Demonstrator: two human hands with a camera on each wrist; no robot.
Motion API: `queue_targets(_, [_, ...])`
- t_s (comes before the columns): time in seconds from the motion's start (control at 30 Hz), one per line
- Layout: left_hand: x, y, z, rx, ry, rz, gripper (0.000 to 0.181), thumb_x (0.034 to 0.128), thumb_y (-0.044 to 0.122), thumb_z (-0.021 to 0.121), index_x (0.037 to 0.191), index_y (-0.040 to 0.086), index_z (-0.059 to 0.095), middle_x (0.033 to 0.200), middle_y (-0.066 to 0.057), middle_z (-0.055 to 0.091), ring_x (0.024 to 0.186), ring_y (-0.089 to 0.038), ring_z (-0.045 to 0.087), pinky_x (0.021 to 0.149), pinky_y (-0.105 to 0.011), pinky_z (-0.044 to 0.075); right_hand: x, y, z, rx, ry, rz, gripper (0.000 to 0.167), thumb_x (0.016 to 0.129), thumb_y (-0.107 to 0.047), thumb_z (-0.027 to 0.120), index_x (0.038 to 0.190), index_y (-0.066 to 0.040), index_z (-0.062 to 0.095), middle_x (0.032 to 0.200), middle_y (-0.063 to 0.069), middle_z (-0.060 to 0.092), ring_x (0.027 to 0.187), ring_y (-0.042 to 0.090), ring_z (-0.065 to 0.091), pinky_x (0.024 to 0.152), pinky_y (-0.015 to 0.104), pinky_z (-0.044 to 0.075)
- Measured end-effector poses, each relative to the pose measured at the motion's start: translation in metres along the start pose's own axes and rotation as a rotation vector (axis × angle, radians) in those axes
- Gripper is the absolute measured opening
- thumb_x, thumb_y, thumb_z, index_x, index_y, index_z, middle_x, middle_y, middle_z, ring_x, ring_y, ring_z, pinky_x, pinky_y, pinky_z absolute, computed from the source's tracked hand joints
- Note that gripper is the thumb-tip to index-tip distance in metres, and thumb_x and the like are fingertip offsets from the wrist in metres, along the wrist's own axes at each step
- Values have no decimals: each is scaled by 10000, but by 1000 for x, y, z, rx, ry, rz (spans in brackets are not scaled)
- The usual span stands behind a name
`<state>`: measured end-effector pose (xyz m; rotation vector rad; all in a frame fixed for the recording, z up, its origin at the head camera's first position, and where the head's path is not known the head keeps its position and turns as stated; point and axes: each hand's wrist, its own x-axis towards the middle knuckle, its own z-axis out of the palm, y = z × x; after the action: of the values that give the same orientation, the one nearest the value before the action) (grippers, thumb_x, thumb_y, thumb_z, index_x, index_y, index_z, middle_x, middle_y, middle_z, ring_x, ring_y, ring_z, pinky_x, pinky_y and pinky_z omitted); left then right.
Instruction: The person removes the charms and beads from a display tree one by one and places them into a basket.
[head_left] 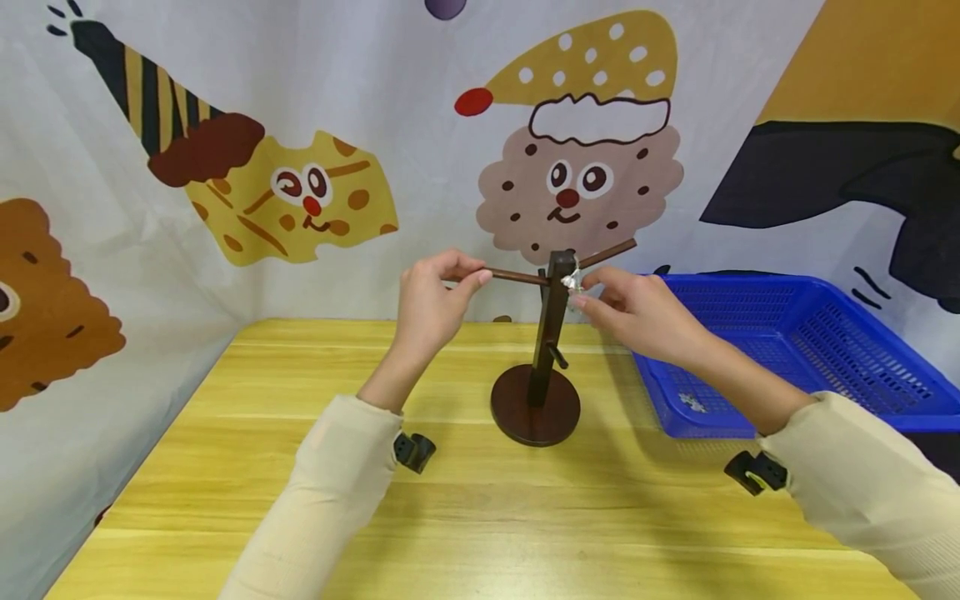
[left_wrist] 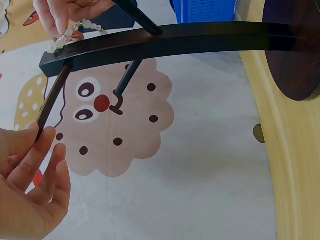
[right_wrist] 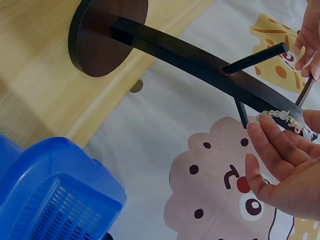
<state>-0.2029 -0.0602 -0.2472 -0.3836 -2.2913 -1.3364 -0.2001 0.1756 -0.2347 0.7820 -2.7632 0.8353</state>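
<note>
A dark brown wooden stand (head_left: 553, 321) with a round base (head_left: 517, 417) and several pegs rises upright from the table. My left hand (head_left: 437, 300) pinches the left tip of its top peg (head_left: 517, 276) between thumb and fingers. To the right of the post's top, my right hand (head_left: 648, 315) holds a beaded bracelet (head_left: 572, 282) by thumb and fingertips. Pale and clear beads of this bracelet (left_wrist: 89, 24) show beside the post in the left wrist view. Fingers cover part of it, so I cannot tell whether it loops fully around the peg.
On the right stands a blue plastic basket (head_left: 795, 287), with a small whitish item (head_left: 692, 403) in its near left corner. The wooden table (head_left: 465, 517) ends at a hanging cloth (head_left: 420, 183) printed with cartoon cookies, close behind the stand.
</note>
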Motion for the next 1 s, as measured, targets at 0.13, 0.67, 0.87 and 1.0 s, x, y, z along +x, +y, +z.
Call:
queue_targets(0.13, [0,-1,0,-1,1,4,141,849,172,652,893,49,704,848,-64,681,784,-175,614,697,-314,481,1,0,2,1,9,-4,238,940,-249,530,1039,-38,578,607,-4,566,521,161,485,522,332,403])
queue_targets(0.67, [0,-2,1,-8,2,11,138,847,167,657,897,46,701,868,-69,685,792,-180,622,697,-323,479,2,-2,3,-35,33,-37,164,950,-206,511,901,-80,603,600,-19,526,483,137,411,495,305,350])
queue_targets(0.87, [0,-2,1,-13,1,11,137,848,164,656,894,44,701,869,-70,686,791,-179,624,697,-319,481,1,-2,1,-45,41,-63,145,946,-183,520,877,-86,603,602,-24,524,486,131,402,484,296,344])
queue_targets(1.0, [0,-2,1,-15,1,9,136,848,163,656,894,44,701,867,-69,686,790,-179,623,700,-319,480,1,-1,0,-51,44,-71,145,943,-177,524,870,-83,608,605,-30,539,497,128,423,492,299,358])
